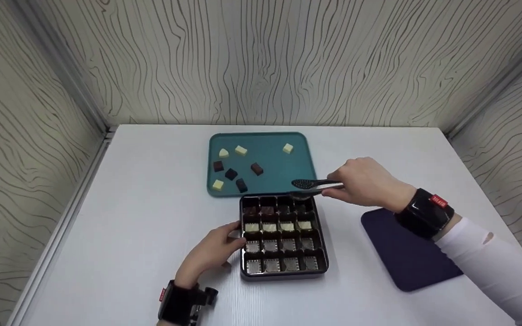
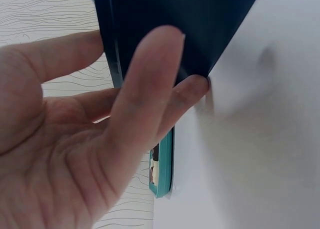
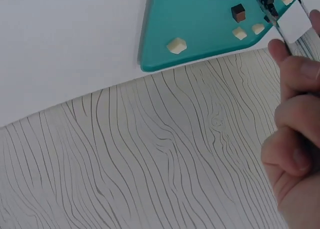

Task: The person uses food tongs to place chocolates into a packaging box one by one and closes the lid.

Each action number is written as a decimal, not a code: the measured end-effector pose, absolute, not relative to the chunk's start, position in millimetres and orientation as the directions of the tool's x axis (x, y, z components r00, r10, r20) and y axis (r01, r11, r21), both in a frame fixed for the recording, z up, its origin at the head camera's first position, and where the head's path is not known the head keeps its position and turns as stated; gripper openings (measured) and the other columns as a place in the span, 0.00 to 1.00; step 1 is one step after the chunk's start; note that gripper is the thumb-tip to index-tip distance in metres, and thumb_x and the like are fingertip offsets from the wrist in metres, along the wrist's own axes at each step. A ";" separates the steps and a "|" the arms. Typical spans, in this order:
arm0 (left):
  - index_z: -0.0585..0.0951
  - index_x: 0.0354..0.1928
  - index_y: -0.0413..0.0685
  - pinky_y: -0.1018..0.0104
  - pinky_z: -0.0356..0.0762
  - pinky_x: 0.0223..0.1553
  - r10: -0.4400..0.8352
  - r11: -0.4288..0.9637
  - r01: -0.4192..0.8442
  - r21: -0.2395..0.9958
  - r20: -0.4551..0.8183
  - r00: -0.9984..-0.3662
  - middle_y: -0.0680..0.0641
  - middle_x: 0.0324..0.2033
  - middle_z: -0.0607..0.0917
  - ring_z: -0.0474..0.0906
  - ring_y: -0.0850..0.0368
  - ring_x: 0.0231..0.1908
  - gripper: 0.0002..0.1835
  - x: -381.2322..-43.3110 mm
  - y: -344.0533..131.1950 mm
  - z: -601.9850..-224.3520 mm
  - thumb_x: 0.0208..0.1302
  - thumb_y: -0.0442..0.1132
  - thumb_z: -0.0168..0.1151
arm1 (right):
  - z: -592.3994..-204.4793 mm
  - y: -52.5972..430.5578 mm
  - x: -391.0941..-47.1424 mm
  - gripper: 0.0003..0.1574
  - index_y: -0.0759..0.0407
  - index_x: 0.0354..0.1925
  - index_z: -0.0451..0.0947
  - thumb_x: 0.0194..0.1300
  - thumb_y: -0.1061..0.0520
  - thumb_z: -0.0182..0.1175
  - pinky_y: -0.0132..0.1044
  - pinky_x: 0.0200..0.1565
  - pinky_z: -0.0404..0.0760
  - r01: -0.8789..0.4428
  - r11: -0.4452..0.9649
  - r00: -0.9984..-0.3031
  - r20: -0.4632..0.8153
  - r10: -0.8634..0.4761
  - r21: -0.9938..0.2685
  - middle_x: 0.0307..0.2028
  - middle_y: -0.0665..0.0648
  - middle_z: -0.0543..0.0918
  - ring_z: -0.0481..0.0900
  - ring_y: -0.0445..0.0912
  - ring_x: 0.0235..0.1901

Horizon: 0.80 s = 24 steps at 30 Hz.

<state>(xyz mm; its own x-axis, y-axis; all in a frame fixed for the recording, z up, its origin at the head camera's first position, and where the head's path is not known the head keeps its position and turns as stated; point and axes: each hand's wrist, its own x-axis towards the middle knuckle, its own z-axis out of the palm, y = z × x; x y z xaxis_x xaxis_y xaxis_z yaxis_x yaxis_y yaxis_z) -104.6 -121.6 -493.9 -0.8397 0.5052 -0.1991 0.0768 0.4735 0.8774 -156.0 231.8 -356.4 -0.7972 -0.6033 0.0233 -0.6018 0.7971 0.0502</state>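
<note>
My left hand (image 1: pixel 213 249) rests at the left side of a black partitioned box (image 1: pixel 284 275); in the left wrist view, its fairly straight fingers touch the box's dark outer wall (image 2: pixel 155 14). My right hand (image 1: pixel 363 183) grips black serving tongs (image 1: pixel 317 183). Their two heads hover, parted, by the box's far right corner. Dark and brown chocolates (image 1: pixel 267 210) fill the far row of compartments, and white chocolates (image 1: pixel 287 225) the second row. Clear ridged liners (image 1: pixel 271 265) show in the two near rows.
Behind the box lies a teal tray (image 1: pixel 279 179) with scattered white chocolates (image 1: pixel 241 150) and dark ones (image 1: pixel 257 169). A dark purple board (image 1: pixel 408 253) lies on the white table (image 1: pixel 143 203) beneath the right forearm. Wood-patterned panels (image 1: pixel 261 63) wall in the table.
</note>
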 end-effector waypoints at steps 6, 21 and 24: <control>0.64 0.77 0.28 0.37 0.77 0.68 0.506 0.476 0.066 0.877 -0.211 -0.836 0.27 0.71 0.75 0.84 0.35 0.62 0.35 -104.5 -122.8 -493.7 0.78 0.45 0.58 | -381.5 216.3 -171.0 0.22 0.55 0.23 0.83 0.69 0.43 0.69 0.33 0.22 0.60 -0.448 0.891 -0.892 0.096 -0.441 -0.074 0.14 0.49 0.76 0.67 0.41 0.16; 0.62 0.78 0.30 0.60 0.86 0.31 0.503 0.441 -0.014 0.898 -0.260 -0.824 0.26 0.71 0.75 0.87 0.39 0.58 0.35 -103.0 -123.1 -491.6 0.78 0.43 0.58 | -428.1 151.8 -219.9 0.40 0.47 0.13 0.53 0.72 0.40 0.66 0.33 0.21 0.55 -0.288 0.944 -0.957 0.036 -0.286 -0.159 0.13 0.44 0.53 0.55 0.40 0.16; 0.62 0.78 0.30 0.61 0.86 0.30 0.504 0.446 -0.022 0.895 -0.271 -0.820 0.27 0.72 0.74 0.87 0.39 0.58 0.35 -103.7 -122.6 -490.8 0.78 0.43 0.58 | -432.8 145.8 -225.3 0.40 0.48 0.13 0.55 0.72 0.41 0.66 0.33 0.20 0.58 -0.261 0.952 -0.965 0.005 -0.264 -0.161 0.13 0.44 0.54 0.57 0.40 0.16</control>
